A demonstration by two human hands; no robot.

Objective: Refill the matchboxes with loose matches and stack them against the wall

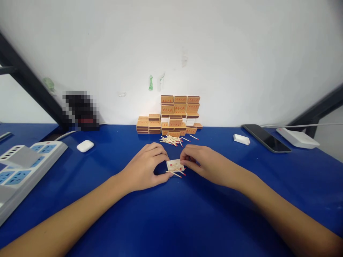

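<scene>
A small pale matchbox tray (173,162) lies on the blue table in front of me. My left hand (150,166) grips its left end between fingers and thumb. Several red-tipped matches (175,173) lie across the tray's front edge, and a few more red tips show inside it. At the tray's right end, my right hand (194,159) has its fingertips pinched together; whatever is between them is hidden. Just behind the tray, a loose pile of matches (171,140) is spread on the table.
Stacked matchboxes (180,109) stand against the white wall. To the left are a power strip (34,167), a white earbud case (85,146) and a blurred dark object (81,109). On the right lie a small white block (241,139), a phone (265,138) and a white box (298,137) with a cable.
</scene>
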